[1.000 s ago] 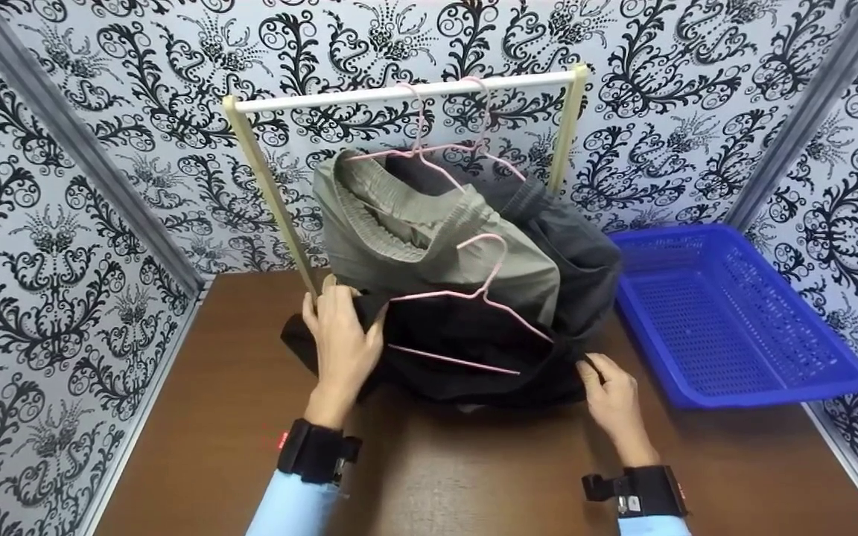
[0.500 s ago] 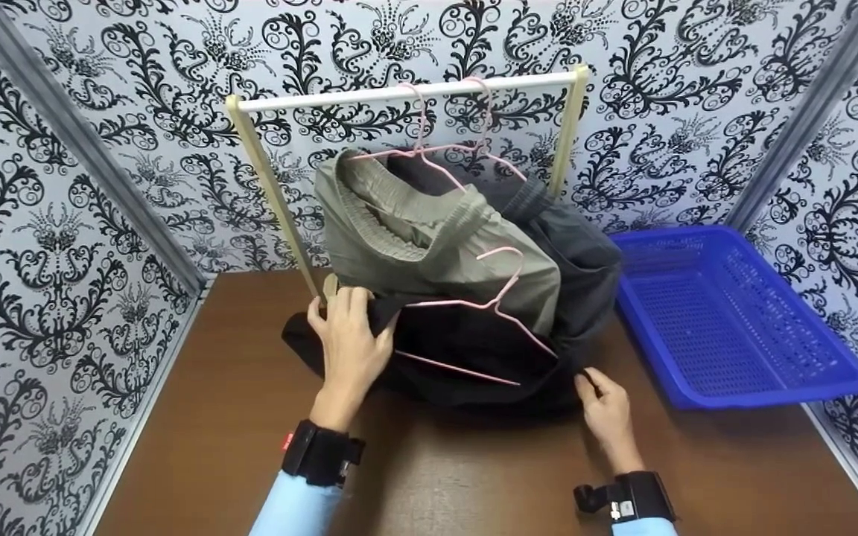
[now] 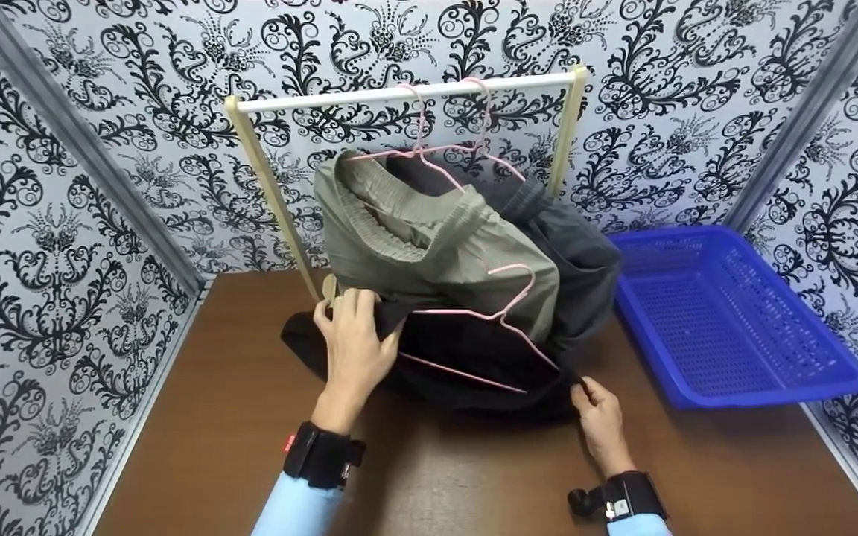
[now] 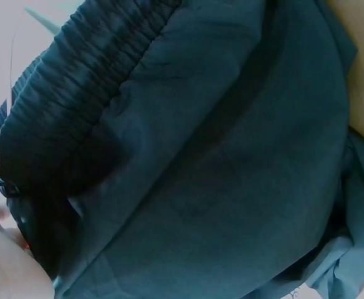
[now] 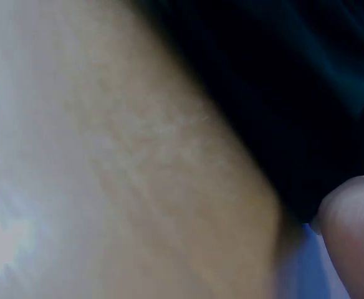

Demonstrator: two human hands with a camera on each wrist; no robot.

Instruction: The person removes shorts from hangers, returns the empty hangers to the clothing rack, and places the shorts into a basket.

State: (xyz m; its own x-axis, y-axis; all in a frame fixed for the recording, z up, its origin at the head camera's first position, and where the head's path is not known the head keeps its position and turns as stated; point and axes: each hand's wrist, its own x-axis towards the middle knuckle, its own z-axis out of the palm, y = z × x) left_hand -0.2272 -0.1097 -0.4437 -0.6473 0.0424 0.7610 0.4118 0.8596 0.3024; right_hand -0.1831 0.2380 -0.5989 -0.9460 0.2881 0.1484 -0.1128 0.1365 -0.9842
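In the head view, my left hand (image 3: pixel 353 350) grips the waistband of a pair of black shorts (image 3: pixel 474 398) at its left side. My right hand (image 3: pixel 602 424) pinches the shorts' right edge between thumb and fingers. A pink hanger (image 3: pixel 502 316) sits within the waist opening, its hook tilted up and to the right, free of the rail. The gathered elastic waistband (image 4: pixel 85 75) fills the upper left of the left wrist view, with thumb and finger at the left edge. In the right wrist view, a thumb (image 5: pixel 356 218) presses the dark cloth (image 5: pixel 275 93).
Behind, a clothes rack with a white rail (image 3: pixel 325 99) carries khaki-grey shorts (image 3: pixel 384 272) and dark grey shorts (image 3: pixel 585 260) on pink hangers. At the right, a blue plastic basket (image 3: pixel 771 398) stands on the brown table (image 3: pixel 444 476). Patterned walls enclose the back and sides.
My left hand has shifted slightly right, while the right hand has moved left and towards me. The loose hanger has slid right and lower with the black shorts.
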